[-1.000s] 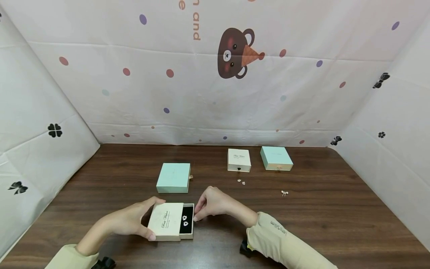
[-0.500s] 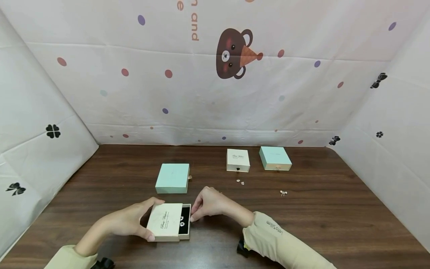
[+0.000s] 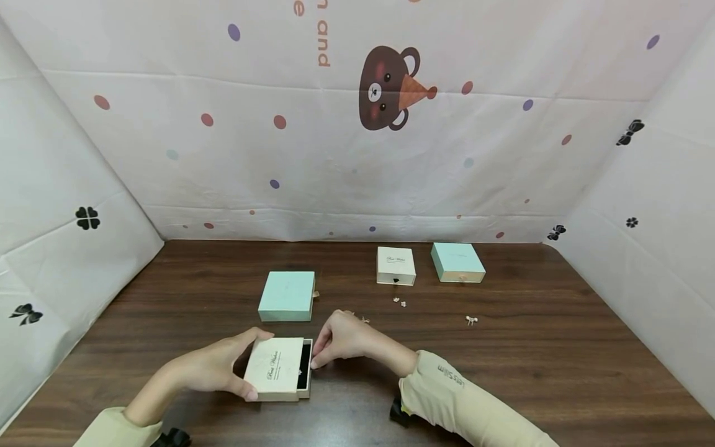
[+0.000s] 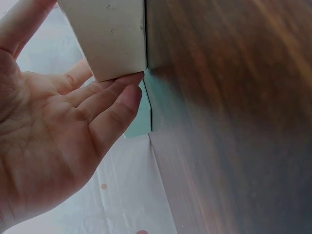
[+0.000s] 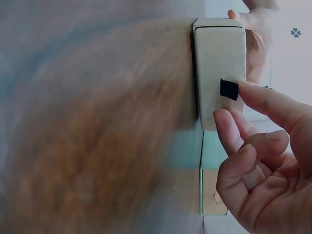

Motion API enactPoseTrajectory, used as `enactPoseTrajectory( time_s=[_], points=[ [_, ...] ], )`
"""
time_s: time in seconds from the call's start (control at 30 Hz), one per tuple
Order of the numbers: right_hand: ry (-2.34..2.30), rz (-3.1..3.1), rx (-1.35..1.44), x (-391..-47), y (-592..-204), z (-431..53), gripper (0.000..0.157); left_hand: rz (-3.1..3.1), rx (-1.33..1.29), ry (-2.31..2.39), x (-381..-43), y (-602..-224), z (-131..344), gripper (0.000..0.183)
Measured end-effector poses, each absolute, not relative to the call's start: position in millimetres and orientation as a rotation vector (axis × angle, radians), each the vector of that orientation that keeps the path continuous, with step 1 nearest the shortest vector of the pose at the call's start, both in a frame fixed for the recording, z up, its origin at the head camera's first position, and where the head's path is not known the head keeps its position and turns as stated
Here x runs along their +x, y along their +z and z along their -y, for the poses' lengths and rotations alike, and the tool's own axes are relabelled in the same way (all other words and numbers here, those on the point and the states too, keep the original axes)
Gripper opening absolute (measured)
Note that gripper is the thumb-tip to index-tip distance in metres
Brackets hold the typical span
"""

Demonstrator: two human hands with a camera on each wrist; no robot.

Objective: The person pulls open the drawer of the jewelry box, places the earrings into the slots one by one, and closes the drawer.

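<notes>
Since the earlier frames, the drawer (image 3: pixel 304 393) has been slid further into the cream box (image 3: pixel 274 367), so that its two ornaments (image 3: pixel 300 372) have been all but covered; the right hand (image 3: pixel 342 338) has been carried leftward with it, while the cream box and the left hand (image 3: pixel 220 366) have been kept in place.

The cream box is rested flat on the brown table (image 3: pixel 558 366); it is gripped at its left end by the left hand, thumb and fingers spread wide, the thumb set at the near corner and the fingers at the far one; the drawer is left projecting as a narrow strip at the right, its black lining (image 3: pixel 303 361) partly shown; its front is touched by the right hand, whose fingers are curled; in the right wrist view a black tab (image 5: pixel 229 89) is seen beside the thumb, but whether it is pinched cannot be told.

Beyond the cream box a mint box (image 3: pixel 287 297) is placed; farther back, to the right, a smaller cream box (image 3: pixel 396 266) and a second mint box (image 3: pixel 458 262) are set; small pale pieces (image 3: pixel 396 300) are scattered before these.
</notes>
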State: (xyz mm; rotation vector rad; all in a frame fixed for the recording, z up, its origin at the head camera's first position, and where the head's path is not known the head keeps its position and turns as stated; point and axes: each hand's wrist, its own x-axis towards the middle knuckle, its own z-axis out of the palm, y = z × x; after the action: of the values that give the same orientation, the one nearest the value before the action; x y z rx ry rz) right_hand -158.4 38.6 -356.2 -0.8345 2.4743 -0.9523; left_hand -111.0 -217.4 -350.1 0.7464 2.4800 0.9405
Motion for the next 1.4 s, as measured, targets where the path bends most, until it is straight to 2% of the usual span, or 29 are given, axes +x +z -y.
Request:
enactPoseTrajectory(
  time_s=[0.9,1.4],
  points=[
    [-0.940,-2.505,-0.941,-156,-355,-23,0.009,-2.461,0.761,0.956,-115,-348,217,0.088],
    [-0.987,-2.436,-0.861,-156,-357,-23,0.009,-2.483,0.810,0.934,-114,-350,220,0.086]
  ],
)
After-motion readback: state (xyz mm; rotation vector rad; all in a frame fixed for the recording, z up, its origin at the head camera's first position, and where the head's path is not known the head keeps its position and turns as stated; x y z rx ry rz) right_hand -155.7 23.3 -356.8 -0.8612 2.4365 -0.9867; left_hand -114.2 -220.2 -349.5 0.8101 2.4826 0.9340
